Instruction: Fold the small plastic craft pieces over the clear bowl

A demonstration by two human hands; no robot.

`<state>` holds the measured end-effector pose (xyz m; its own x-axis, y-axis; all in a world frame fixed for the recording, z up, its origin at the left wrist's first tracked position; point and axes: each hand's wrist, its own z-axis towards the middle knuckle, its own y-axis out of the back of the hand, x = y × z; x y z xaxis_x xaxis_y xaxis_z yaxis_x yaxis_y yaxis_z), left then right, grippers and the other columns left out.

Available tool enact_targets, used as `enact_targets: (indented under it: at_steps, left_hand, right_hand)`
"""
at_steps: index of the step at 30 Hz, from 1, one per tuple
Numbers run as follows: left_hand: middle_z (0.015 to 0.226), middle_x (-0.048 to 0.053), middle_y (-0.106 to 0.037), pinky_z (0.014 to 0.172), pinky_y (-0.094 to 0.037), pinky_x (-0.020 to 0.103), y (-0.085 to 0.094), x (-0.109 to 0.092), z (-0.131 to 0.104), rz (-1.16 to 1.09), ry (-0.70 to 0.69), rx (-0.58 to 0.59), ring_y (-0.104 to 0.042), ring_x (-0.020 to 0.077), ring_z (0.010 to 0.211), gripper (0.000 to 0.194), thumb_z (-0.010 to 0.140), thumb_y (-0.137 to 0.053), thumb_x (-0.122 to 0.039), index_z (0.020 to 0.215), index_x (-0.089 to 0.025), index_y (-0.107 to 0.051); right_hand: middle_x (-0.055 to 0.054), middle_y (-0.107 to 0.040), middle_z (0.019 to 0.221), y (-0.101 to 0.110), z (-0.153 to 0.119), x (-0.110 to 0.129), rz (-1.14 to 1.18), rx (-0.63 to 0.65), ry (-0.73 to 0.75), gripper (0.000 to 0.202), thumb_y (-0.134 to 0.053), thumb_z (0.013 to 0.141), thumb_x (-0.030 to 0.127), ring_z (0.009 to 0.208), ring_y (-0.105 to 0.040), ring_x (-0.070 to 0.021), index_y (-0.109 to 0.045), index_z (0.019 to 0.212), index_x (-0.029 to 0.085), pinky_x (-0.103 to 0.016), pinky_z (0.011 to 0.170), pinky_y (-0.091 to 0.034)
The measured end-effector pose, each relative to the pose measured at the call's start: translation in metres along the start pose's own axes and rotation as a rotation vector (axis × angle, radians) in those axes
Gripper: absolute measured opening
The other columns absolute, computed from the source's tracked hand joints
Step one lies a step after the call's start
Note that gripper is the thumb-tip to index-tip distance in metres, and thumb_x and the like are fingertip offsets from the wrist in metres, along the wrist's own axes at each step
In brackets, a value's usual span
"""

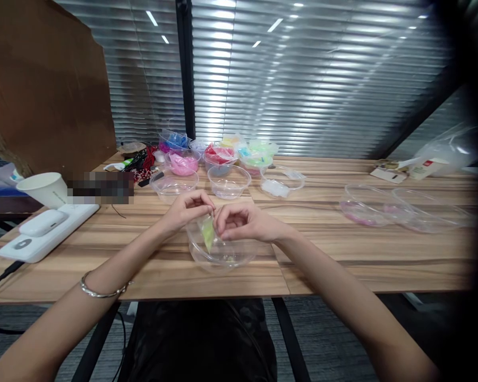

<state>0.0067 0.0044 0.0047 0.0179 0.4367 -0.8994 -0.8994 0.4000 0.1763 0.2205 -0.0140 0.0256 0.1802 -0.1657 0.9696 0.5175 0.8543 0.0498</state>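
Observation:
Between my two hands hangs a small clear plastic bag [207, 235] with yellow-green contents in its lower part. My left hand [188, 209] pinches the bag's top edge between thumb and fingertips. Just beside it, my right hand [244, 222] has its fingers curled together at the bag's upper right side; its exact grip is hidden. Below both hands stands a clear round plastic bowl [219, 267], with a few small greenish bits at its bottom. The bag's lower tip hangs over the bowl's opening.
Several clear bowls [229, 183] stand behind, some holding coloured bags, including pink ones [183, 163]. More clear bowls [364, 209] are at right. On the left are a white power strip [35, 246], a paper cup [45, 190] and a cardboard sheet [43, 79].

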Motion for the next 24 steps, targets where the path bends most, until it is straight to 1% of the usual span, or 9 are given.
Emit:
enact_targets:
  at_steps: [2, 4, 6, 7, 11, 15, 20, 24]
  left_hand:
    - [0.075, 0.001, -0.065, 0.063, -0.045, 0.021, 0.002, 0.000, 0.000, 0.011, 0.005, 0.000, -0.059, 0.0102, 0.068, 0.014, 0.078, -0.071, -0.027, 0.081, -0.015, -0.064]
    - [0.076, 0.000, -0.064, 0.063, -0.045, 0.021, 0.002, -0.002, 0.001, 0.022, 0.012, 0.006, -0.059, 0.0100, 0.068, 0.016, 0.079, -0.071, -0.027, 0.086, -0.015, -0.063]
    - [0.078, 0.000, -0.063, 0.065, -0.046, 0.022, 0.001, -0.005, 0.001, 0.034, 0.018, 0.029, -0.060, 0.0106, 0.071, 0.019, 0.079, -0.071, -0.028, 0.090, -0.015, -0.062]
    - [0.080, 0.001, -0.064, 0.067, -0.047, 0.022, 0.000, -0.006, 0.001, 0.041, 0.021, 0.050, -0.061, 0.0113, 0.072, 0.020, 0.079, -0.071, -0.028, 0.091, -0.015, -0.062]
    - [0.090, 0.005, -0.067, 0.074, -0.051, 0.026, -0.003, -0.009, 0.000, 0.061, 0.019, 0.137, -0.066, 0.0147, 0.082, 0.022, 0.080, -0.070, -0.028, 0.095, -0.015, -0.062]
    - [0.097, 0.007, -0.067, 0.076, -0.051, 0.026, -0.003, -0.009, -0.002, 0.076, -0.001, 0.151, -0.067, 0.0159, 0.087, 0.022, 0.083, -0.068, -0.028, 0.100, -0.015, -0.064]
    - [0.099, 0.007, -0.067, 0.075, -0.052, 0.025, -0.001, -0.006, -0.003, 0.058, -0.041, 0.128, -0.066, 0.0164, 0.089, 0.023, 0.085, -0.066, -0.028, 0.105, -0.017, -0.062]
    - [0.096, 0.006, -0.067, 0.073, -0.052, 0.023, 0.000, -0.004, -0.004, 0.054, -0.064, 0.108, -0.067, 0.0148, 0.085, 0.022, 0.086, -0.065, -0.027, 0.105, -0.017, -0.062]
  right_hand:
    - [0.000, -0.062, 0.089, 0.001, 0.002, -0.003, -0.018, -0.149, 0.069, 0.011, -0.073, 0.080, 0.018, 0.085, -0.060, -0.0103, -0.065, 0.089, 0.018, -0.025, 0.081, -0.050]
    - [0.000, -0.062, 0.091, 0.001, 0.004, -0.006, -0.051, -0.272, 0.117, 0.011, -0.073, 0.081, 0.019, 0.087, -0.060, -0.0110, -0.065, 0.089, 0.019, -0.026, 0.082, -0.049]
    - [-0.002, -0.063, 0.091, 0.000, 0.005, -0.008, -0.103, -0.352, 0.176, 0.011, -0.073, 0.080, 0.021, 0.087, -0.061, -0.0130, -0.066, 0.088, 0.019, -0.029, 0.082, -0.050]
    - [-0.002, -0.064, 0.091, -0.001, 0.006, -0.010, -0.136, -0.373, 0.208, 0.011, -0.073, 0.080, 0.021, 0.087, -0.061, -0.0140, -0.066, 0.088, 0.019, -0.031, 0.082, -0.051]
    - [-0.004, -0.064, 0.091, -0.004, 0.005, -0.014, -0.308, -0.411, 0.327, 0.008, -0.070, 0.083, 0.022, 0.088, -0.063, -0.0164, -0.067, 0.090, 0.019, -0.033, 0.079, -0.052]
    - [-0.004, -0.066, 0.091, -0.006, 0.004, -0.013, -0.531, -0.427, 0.411, 0.005, -0.064, 0.087, 0.018, 0.086, -0.063, -0.0163, -0.067, 0.091, 0.019, -0.033, 0.077, -0.052]
    - [-0.004, -0.070, 0.092, -0.009, 0.004, -0.009, -0.761, -0.353, 0.467, 0.008, -0.060, 0.090, 0.016, 0.091, -0.064, -0.0171, -0.066, 0.093, 0.020, -0.034, 0.084, -0.051]
    - [-0.005, -0.069, 0.096, -0.010, 0.003, -0.007, -0.838, -0.280, 0.465, 0.012, -0.055, 0.092, 0.013, 0.094, -0.064, -0.0171, -0.065, 0.096, 0.019, -0.033, 0.085, -0.050]
